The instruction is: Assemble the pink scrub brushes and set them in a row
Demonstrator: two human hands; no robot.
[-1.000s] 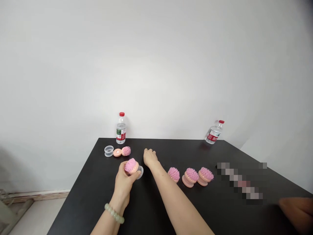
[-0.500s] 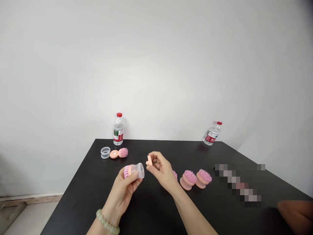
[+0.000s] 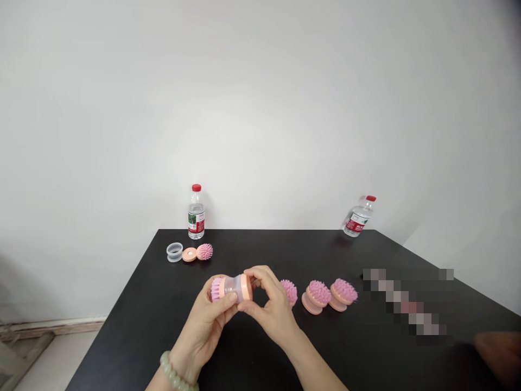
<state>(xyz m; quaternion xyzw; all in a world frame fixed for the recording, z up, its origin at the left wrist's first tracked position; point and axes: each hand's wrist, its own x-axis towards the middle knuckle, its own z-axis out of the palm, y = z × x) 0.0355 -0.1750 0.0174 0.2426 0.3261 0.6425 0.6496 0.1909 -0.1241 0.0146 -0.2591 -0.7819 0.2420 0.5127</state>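
Note:
My left hand (image 3: 205,317) is wrapped around a scrub brush (image 3: 233,285), which has pink bristles on its left end and a translucent, waisted body. The brush lies on its side above the table. On the body's right end sits a peach cap (image 3: 246,287), pinched at its edge by the thumb and fingers of my right hand (image 3: 274,307). Whether the cap is fully seated I cannot tell. Just right of my right hand, partly covered by it, is another pink-bristled brush (image 3: 290,292).
Two finished-looking brushes (image 3: 318,294) (image 3: 344,292) stand to the right. A clear ring-shaped sleeve (image 3: 175,253), a peach disc (image 3: 189,254) and a bristle head (image 3: 205,252) lie back left. Water bottles (image 3: 196,217) (image 3: 359,218) stand by the wall. A person's blurred arm (image 3: 499,347) shows at lower right.
My right hand has moved left and brought the peach cap onto the open end of the brush body. My left hand still holds the brush. The view has shifted slightly.

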